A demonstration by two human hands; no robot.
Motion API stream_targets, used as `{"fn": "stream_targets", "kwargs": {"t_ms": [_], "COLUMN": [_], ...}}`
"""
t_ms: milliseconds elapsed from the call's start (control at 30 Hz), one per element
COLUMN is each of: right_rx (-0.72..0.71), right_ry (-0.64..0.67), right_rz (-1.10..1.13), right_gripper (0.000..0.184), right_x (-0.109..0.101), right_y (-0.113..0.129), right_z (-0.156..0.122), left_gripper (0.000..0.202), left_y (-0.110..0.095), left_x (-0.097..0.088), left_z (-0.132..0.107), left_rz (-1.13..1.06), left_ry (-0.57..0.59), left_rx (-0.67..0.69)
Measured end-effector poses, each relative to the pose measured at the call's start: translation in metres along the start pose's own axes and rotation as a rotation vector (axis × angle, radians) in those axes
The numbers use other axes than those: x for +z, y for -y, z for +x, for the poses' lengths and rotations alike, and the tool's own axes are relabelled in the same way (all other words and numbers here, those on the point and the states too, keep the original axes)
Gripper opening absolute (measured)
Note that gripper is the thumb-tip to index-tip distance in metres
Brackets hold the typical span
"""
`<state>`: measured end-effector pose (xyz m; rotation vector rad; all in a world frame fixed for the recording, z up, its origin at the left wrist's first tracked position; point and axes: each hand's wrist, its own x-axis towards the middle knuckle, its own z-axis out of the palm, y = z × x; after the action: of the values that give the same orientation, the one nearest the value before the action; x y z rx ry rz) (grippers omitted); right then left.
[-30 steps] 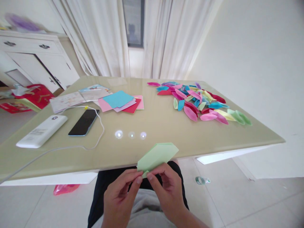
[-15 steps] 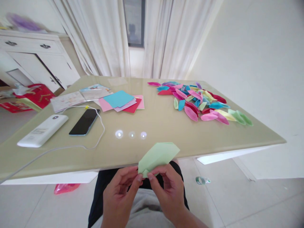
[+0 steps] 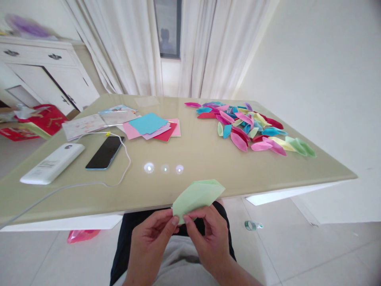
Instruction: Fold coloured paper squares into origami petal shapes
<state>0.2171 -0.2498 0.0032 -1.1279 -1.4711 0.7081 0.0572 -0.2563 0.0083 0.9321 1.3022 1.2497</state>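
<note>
A pale green folded paper is held above my lap, just off the table's near edge. My left hand pinches its lower left corner between thumb and fingers. Close beside it, my right hand grips the lower edge, thumb in front and fingers behind. Both thumb tips nearly meet at the bottom of the paper. Its back side and the fingertips behind it are hidden. On the table's right half lies a heap of folded paper pieces in pink, blue, red, yellow and green.
Square paper sheets lie stacked at the table's left middle, beside plastic-wrapped packets. Nearer are a black phone, a white power bank and a white cable. A plastic bottle lies on the floor.
My thumbs have shifted slightly along the paper's bottom edge, and the small fold there is now covered by them. Both hands keep hold of the paper.
</note>
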Motion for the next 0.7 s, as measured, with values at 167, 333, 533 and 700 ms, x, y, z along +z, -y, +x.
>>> {"fn": "stream_targets", "kwargs": {"t_ms": [167,333,533,700], "right_rx": [-0.018,0.004,-0.070,-0.116], "right_ry": [-0.014,-0.040,0.050,0.100], "right_rz": [-0.009,-0.011,-0.064,-0.027], "right_gripper": [0.010,0.011,0.017,0.026], "right_x": [0.001,0.002,-0.001,-0.009], "right_y": [-0.005,-0.008,-0.004,0.005], "right_z": [-0.007,-0.012,-0.007,-0.002], "left_gripper": [0.031,0.035,0.033,0.033], "left_y": [0.004,0.004,0.000,-0.003], "left_x": [-0.005,-0.005,-0.007,-0.008], "left_z": [0.001,0.001,0.006,0.009], "left_rz": [0.002,0.032,0.041,0.038], "left_ry": [0.054,0.053,0.134,0.101], "left_rx": [-0.025,-0.028,-0.027,-0.050]}}
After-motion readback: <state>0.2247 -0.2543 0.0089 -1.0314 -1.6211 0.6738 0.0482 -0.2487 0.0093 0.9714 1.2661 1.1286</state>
